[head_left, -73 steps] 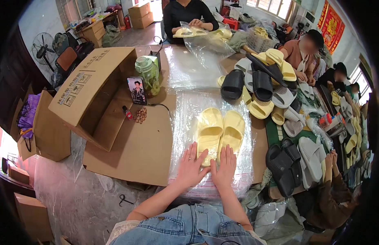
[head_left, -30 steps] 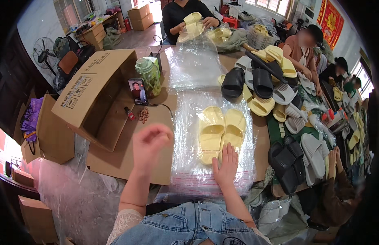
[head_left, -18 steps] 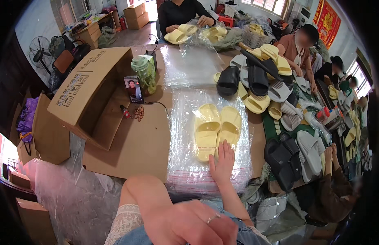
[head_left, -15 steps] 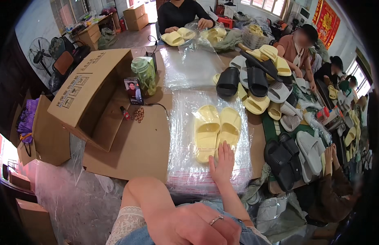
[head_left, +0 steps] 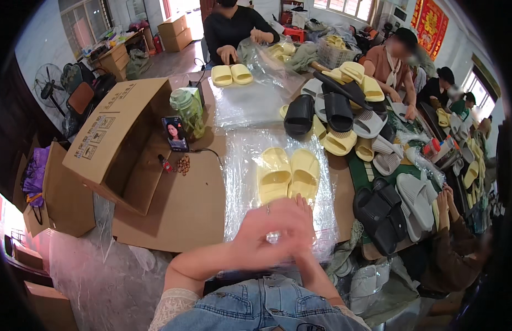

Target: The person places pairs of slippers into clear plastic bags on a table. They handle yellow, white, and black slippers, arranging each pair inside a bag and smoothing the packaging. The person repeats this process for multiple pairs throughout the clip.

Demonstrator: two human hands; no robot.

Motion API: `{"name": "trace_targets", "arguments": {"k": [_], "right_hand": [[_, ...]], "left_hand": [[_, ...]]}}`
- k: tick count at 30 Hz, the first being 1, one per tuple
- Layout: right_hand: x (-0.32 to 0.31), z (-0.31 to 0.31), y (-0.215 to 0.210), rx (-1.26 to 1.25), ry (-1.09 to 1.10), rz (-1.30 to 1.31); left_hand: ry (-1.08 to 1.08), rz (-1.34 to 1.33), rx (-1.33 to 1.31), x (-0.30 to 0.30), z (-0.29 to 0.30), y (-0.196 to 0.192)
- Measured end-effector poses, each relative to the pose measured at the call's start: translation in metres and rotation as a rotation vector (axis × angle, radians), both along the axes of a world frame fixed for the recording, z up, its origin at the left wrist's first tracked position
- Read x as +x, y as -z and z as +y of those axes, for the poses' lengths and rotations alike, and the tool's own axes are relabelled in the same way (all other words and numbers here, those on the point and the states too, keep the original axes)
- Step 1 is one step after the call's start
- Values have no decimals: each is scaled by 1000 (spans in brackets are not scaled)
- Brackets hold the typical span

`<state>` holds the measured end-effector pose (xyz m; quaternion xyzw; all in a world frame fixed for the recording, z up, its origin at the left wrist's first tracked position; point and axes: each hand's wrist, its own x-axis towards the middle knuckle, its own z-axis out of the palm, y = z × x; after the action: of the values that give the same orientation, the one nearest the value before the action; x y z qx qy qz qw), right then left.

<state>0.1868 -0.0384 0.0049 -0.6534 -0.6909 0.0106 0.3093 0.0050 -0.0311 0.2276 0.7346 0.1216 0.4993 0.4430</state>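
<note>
A pair of pale yellow slide slippers (head_left: 274, 175) lies side by side, toes away from me, at a stack of clear plastic bags (head_left: 239, 151). Whether a bag layer covers them I cannot make out. My left hand (head_left: 267, 229) reaches across in front of their heels, its fingers smeared by motion. Partly hidden behind it, my right hand (head_left: 304, 212) has its fingertips stretched out at the right slipper's heel end.
An open cardboard box (head_left: 115, 143), a phone (head_left: 175, 134) and a green bottle (head_left: 187, 113) stand to the left. Black, grey and yellow slippers (head_left: 339, 110) are heaped at the right. Across the table, a person in black (head_left: 236, 30) sits behind another yellow pair (head_left: 232, 75).
My left hand has moved forward from my lap to the slippers, over my right hand. The person opposite has let go of the yellow pair, now on the far bags.
</note>
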Motion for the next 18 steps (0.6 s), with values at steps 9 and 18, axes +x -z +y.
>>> {"name": "trace_targets", "arguments": {"k": [9,18], "right_hand": [[0,-2,7,12,2,-20],[30,-22,2,-45,48,11]], "left_hand": [[-417,863,287,21,44,222],[-555,876,220,5,37,222]]}}
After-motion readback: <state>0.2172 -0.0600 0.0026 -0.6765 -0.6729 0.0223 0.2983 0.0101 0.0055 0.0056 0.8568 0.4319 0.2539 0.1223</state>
